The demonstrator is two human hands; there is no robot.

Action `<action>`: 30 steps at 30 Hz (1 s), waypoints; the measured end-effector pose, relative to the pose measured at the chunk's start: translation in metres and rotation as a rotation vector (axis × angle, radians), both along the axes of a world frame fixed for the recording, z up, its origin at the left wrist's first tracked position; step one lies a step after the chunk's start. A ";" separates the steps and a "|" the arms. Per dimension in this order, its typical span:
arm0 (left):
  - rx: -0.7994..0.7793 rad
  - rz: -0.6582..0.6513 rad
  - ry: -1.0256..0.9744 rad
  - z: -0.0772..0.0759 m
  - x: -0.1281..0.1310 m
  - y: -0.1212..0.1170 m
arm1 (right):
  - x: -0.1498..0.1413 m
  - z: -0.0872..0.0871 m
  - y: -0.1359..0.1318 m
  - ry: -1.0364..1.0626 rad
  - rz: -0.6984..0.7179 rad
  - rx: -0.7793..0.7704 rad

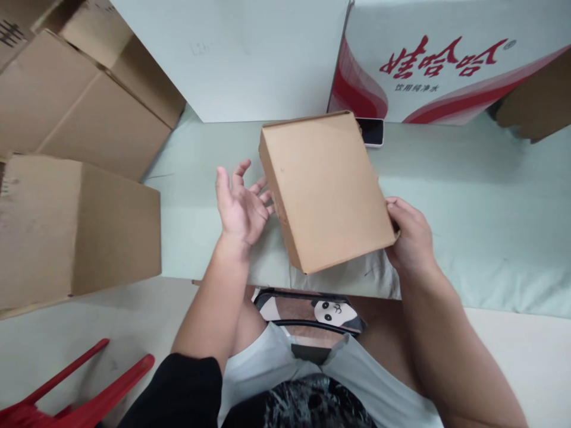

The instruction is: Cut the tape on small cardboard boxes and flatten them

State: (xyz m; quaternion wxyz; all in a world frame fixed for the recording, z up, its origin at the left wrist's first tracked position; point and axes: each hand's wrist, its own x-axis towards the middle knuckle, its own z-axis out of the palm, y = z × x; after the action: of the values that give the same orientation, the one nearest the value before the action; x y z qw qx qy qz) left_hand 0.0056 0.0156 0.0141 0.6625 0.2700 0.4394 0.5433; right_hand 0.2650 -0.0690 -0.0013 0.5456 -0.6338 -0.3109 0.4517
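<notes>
- Head view, held item: one flat brown cardboard box (330,190), closed on its upward face, over the middle of the counter (473,226) near its front edge. The box sits at an angle to that edge; whether its underside meets the cloth cannot be told.
- Right hand (411,235): clamped on the near right corner of the cardboard box, thumb above, the other fingers partly hidden.
- Left hand (245,208): open, palm up, thumb and fingers apart. Fingertips lie at the left wall of the box; contact cannot be confirmed.
- Counter: covered by a pale green cloth, wrinkled at the front and right.
- Dark-faced phone (373,132) with a pale rim: just beyond the far right corner of the box, partly covered by it.
- Far side: white carton (259,59) with faint handwriting; right of it, a printed carton (446,35) bearing red characters, inverted, and red bands.
- Far right: part of a brown carton (542,95).
- Left side: several brown cartons (120,232), grouped closely.
- Lower left: red plastic frame (89,392), partly in view.
- Below the counter edge: a panda-print item (332,312) between the person's legs, above grey shorts (383,380).
</notes>
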 end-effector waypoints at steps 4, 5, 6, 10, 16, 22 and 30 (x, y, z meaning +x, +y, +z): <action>0.151 -0.027 0.023 -0.001 0.002 -0.002 | -0.002 0.004 -0.004 -0.134 0.131 0.092; 0.167 -0.036 0.029 -0.001 0.002 -0.002 | -0.003 0.006 -0.007 -0.161 0.173 0.134; 0.170 -0.041 0.032 -0.001 0.001 -0.002 | -0.005 0.008 -0.009 -0.176 0.213 0.176; 0.160 0.005 -0.058 0.000 -0.004 0.001 | -0.007 0.009 -0.016 -0.085 0.388 0.316; 0.213 0.093 -0.126 0.009 0.000 -0.006 | -0.001 0.000 -0.018 -0.004 0.450 0.475; 0.181 0.081 -0.084 0.005 0.001 -0.003 | 0.001 -0.003 -0.015 -0.098 0.444 0.543; 0.266 0.147 -0.148 0.005 -0.009 0.008 | -0.002 -0.006 -0.005 -0.126 0.008 0.411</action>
State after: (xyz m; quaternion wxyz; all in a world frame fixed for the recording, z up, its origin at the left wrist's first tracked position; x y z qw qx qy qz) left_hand -0.0034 0.0234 0.0193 0.6097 0.2817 0.3322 0.6622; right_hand 0.2627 -0.0743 -0.0078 0.6413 -0.5347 -0.4323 0.3404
